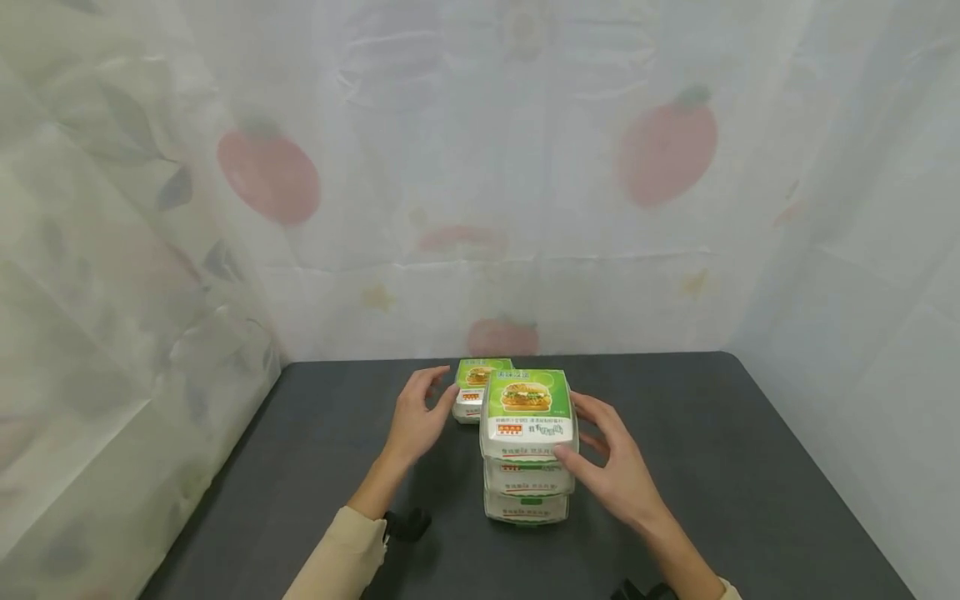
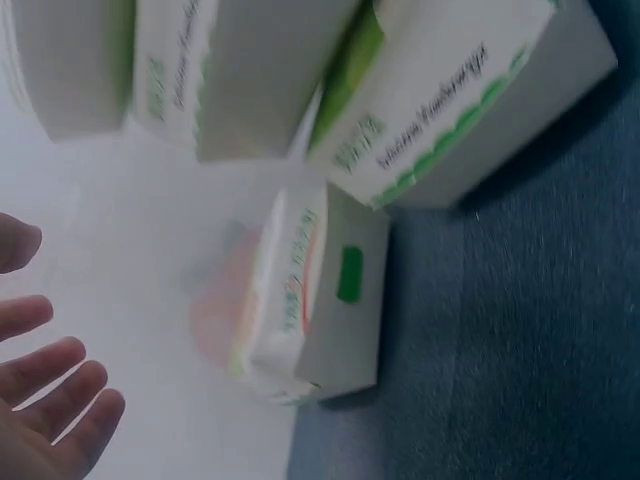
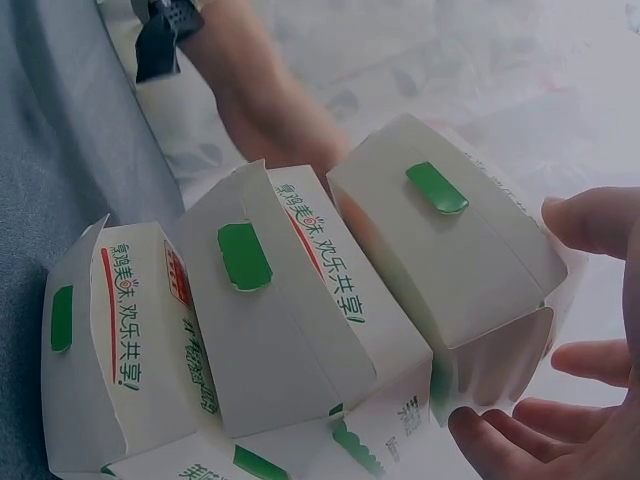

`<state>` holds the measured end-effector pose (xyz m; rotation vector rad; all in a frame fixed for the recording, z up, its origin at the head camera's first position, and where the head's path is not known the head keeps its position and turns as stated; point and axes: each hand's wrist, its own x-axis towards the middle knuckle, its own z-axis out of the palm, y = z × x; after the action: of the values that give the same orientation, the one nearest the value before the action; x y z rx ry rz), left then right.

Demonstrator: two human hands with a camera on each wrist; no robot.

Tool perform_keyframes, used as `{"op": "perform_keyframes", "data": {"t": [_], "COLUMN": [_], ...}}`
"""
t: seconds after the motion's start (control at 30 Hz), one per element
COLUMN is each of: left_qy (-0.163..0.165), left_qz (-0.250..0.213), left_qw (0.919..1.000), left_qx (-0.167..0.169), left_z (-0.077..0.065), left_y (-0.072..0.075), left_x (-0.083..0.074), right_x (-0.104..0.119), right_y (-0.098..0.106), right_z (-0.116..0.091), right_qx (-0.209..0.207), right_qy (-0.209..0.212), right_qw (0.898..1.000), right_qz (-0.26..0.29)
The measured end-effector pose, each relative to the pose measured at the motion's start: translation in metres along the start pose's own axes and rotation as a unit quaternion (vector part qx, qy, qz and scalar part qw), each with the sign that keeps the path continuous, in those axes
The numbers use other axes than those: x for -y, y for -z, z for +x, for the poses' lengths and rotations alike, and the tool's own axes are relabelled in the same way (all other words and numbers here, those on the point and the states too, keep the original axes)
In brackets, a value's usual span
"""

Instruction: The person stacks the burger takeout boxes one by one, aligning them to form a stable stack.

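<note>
Three white-and-green burger boxes stand stacked before me, the top box (image 1: pixel 528 417) with a burger picture on its lid. My right hand (image 1: pixel 611 462) is at the right side of that top box, thumb near its front corner and fingers along its side. In the right wrist view, the fingertips (image 3: pixel 480 435) come right up to the top box (image 3: pixel 440 220). To the left, my left hand (image 1: pixel 420 417) is held in the air with fingers spread, beside a single burger box (image 1: pixel 468 404) behind the stack. Nothing lies between the left fingers (image 2: pixel 50 355).
The boxes stand on a dark table (image 1: pixel 337 467). A pale printed curtain (image 1: pixel 480 167) hangs behind the table's far edge, and similar sheeting (image 1: pixel 112 333) closes the left side. Beneath the top box sit the middle box (image 1: pixel 528 479) and the bottom box (image 1: pixel 527 508).
</note>
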<state>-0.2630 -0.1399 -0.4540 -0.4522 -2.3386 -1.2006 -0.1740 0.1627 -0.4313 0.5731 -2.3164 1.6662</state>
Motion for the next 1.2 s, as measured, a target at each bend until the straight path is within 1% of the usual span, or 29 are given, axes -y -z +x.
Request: {"op": "perform_keyframes", "data": {"t": [0.1, 0.2, 0.33, 0.43, 0.6, 0.7, 0.8, 0.87, 0.97, 1.2], "left_qy": [0.02, 0.053, 0.088, 0.109, 0.143, 0.156, 0.161, 0.159, 0.15, 0.153], "left_qz": [0.014, 0.027, 0.032, 0.027, 0.025, 0.027, 0.021, 0.018, 0.018, 0.008], "left_qw": [0.9996, 0.997, 0.9909, 0.9858, 0.9775, 0.9725, 0.9684, 0.9674, 0.9686, 0.9692], "left_qx": [0.017, 0.049, 0.096, 0.125, 0.153, 0.171, 0.19, 0.196, 0.197, 0.193], "left_z": [0.004, 0.008, 0.011, 0.014, 0.018, 0.02, 0.022, 0.023, 0.022, 0.016], "left_y": [-0.002, -0.006, -0.014, -0.02, -0.033, -0.04, -0.044, -0.045, -0.044, -0.044], "left_x": [0.009, 0.017, 0.028, 0.034, 0.046, 0.054, 0.06, 0.061, 0.062, 0.066], "right_x": [0.0, 0.0, -0.001, -0.001, 0.0, 0.0, 0.0, 0.0, 0.001, 0.002], "right_y": [-0.001, -0.003, -0.003, -0.003, -0.002, -0.001, -0.001, -0.002, -0.003, -0.003], "right_z": [0.0, 0.0, -0.001, -0.001, -0.001, -0.001, -0.001, 0.0, 0.0, -0.001], "right_qx": [0.001, 0.003, 0.0, -0.002, -0.001, -0.001, -0.002, -0.003, -0.002, 0.004], "right_qy": [0.0, 0.003, 0.004, 0.002, 0.0, 0.001, 0.002, -0.001, -0.004, -0.008], "right_qw": [1.0, 1.0, 1.0, 1.0, 1.0, 1.0, 1.0, 1.0, 1.0, 1.0], "right_qz": [-0.001, -0.004, -0.011, -0.011, -0.006, -0.006, -0.005, -0.004, -0.004, -0.007]}}
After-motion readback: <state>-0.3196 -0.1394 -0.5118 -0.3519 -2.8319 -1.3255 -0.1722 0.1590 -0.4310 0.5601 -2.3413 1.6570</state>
